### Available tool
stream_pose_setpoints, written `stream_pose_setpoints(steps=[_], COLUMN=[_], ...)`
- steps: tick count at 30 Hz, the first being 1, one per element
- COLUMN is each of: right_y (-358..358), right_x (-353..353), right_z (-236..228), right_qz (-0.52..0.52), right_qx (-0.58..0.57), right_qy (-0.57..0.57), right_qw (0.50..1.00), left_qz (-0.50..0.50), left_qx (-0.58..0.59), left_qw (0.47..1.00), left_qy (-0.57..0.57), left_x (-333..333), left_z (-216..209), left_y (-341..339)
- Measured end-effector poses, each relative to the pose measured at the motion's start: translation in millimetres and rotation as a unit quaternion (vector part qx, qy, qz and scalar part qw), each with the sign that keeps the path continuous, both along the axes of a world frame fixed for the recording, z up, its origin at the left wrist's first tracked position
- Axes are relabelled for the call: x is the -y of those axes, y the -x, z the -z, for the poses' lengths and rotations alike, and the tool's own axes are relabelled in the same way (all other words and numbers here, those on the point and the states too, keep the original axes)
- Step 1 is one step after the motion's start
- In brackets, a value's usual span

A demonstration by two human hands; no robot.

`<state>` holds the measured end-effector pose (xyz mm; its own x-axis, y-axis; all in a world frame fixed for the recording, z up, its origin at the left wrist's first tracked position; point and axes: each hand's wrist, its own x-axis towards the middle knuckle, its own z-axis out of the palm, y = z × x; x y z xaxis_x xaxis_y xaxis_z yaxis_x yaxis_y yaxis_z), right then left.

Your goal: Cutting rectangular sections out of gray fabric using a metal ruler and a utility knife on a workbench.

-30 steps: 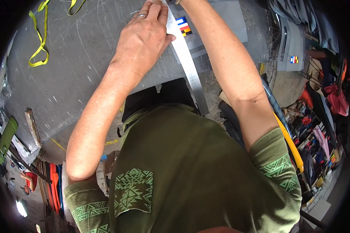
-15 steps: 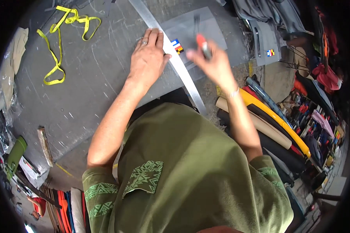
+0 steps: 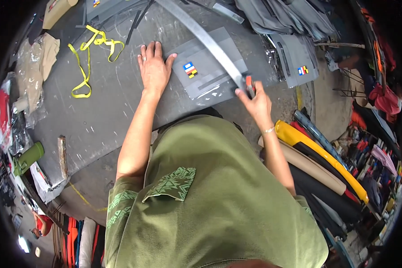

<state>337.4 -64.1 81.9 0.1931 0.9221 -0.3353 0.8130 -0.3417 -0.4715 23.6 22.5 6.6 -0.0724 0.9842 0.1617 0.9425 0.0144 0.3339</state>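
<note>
Left hand (image 3: 154,67) lies flat, fingers spread and gripping nothing, on the grey table (image 3: 111,102) at the nine-o'clock edge of the grey panel (image 3: 207,71), thumb touching it, while the right hand (image 3: 254,100) at the panel's four-o'clock corner is clenched around a red-tipped cutter (image 3: 249,85) set against the near end of the long metal ruler (image 3: 201,38). Ruler runs across the panel from eleven o'clock to five o'clock, and a clean stroke probably wants the blade held tight to its edge, with the flat palm pressing so the panel cannot creep. Yellow tape (image 3: 87,62) lies well apart at nine o'clock.
</note>
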Motion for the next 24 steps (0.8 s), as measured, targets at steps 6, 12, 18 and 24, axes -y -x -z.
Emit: stream_pose_setpoints(steps=[6, 12, 18, 24], right_y=[-2, 2, 48, 151], right_x=[-88, -144, -124, -91], right_z=[4, 24, -5, -56], right_qz=[-0.058, -0.115, -0.237, -0.434], right_qx=[-0.005, 0.006, 0.010, -0.205], right_qy=[-0.075, -0.115, -0.355, -0.388], right_qw=[0.995, 0.987, 0.904, 0.787], left_qz=[0.006, -0.113, -0.094, -0.043], left_qx=[0.079, 0.517, 0.677, 0.652], left_qw=[0.997, 0.844, 0.723, 0.748], left_qy=[0.004, 0.087, 0.097, 0.121], left_x=[5, 27, 61, 73], left_z=[-11, -36, -96, -117], left_y=[-8, 14, 49, 80])
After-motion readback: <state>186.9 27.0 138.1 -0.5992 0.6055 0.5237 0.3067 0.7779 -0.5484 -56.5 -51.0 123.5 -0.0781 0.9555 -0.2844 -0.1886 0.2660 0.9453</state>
